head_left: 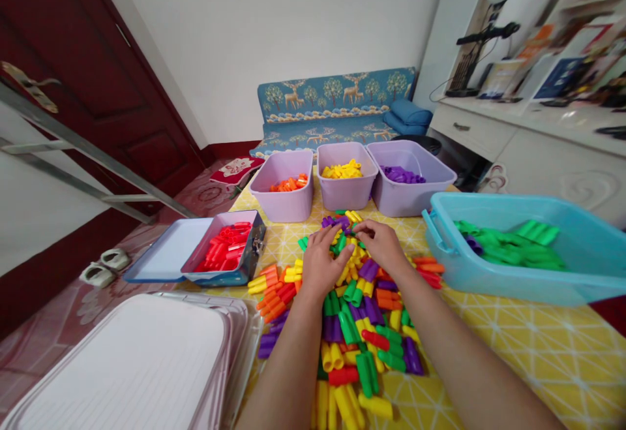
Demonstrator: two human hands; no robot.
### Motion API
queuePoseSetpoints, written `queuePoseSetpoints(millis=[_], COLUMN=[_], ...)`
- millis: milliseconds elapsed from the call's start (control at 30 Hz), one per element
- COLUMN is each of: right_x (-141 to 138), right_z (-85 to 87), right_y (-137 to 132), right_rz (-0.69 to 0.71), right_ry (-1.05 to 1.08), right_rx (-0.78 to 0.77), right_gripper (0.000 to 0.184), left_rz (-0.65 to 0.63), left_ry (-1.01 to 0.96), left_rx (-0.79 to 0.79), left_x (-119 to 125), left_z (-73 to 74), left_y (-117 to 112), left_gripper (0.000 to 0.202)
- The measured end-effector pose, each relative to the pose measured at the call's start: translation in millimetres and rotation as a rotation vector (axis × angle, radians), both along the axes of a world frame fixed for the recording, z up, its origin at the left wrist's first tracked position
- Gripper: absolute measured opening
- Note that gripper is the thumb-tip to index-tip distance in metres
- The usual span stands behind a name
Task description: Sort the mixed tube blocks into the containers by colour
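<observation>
A heap of plastic tube-shaped toy pieces (349, 329) in green, yellow, purple, orange and red lies on the table between my forearms. Over the far part of the heap, my left hand (323, 259) rests with its thumb held away from the fingers; nothing shows in it. Just to its right, my right hand (384, 245) reaches in with thumb and fingers bent toward each other. Whatever lies between those fingertips is too small and covered to name; purple pieces (337, 222) and green ones lie close by.
Behind the heap stand lilac bins with orange (281, 211), yellow (346, 185) and purple (413, 198) pieces. A turquoise tub (508, 286) of green pieces is right; a tin (215, 278) of red pieces is left, near stacked white lids (127, 358). Yellow patterned cloth (533, 345) covers the table.
</observation>
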State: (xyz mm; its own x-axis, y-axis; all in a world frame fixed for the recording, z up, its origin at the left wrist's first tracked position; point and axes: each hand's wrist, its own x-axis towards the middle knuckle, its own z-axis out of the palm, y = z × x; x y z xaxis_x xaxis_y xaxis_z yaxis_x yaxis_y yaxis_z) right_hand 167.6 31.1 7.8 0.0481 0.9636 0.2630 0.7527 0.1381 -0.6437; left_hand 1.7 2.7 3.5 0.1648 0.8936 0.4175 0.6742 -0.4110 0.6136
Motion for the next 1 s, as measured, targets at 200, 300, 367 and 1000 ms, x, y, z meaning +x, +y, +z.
queuePoseSetpoints(millis=[200, 300, 367, 1000], right_x=[11.8, 13.3, 10.8, 12.5], right_z=[6.9, 5.8, 5.6, 55.7], right_y=[20.5, 27.8, 25.8, -60.1], right_rz=[-0.104, 0.002, 0.03, 0.194], right_ry=[-0.175, -0.191, -0.177, -0.111], right_rx=[-0.042, -0.16, -0.167, -0.031], right_gripper=[0.049, 0.049, 0.042, 0.019], left_rz=[0.004, 0.008, 0.02, -0.017], left_ry=[0.032, 0.018, -0.008, -0.045], left_rx=[-0.008, -0.015, -0.019, 0.007], left_x=[-0.4, -0.1, 0.0, -1.7], left_z=[-2.7, -3.2, -3.1, -10.4], left_y=[1.3, 1.7, 1.7, 5.6], left_gripper=[0.047, 0.049, 0.049, 0.039])
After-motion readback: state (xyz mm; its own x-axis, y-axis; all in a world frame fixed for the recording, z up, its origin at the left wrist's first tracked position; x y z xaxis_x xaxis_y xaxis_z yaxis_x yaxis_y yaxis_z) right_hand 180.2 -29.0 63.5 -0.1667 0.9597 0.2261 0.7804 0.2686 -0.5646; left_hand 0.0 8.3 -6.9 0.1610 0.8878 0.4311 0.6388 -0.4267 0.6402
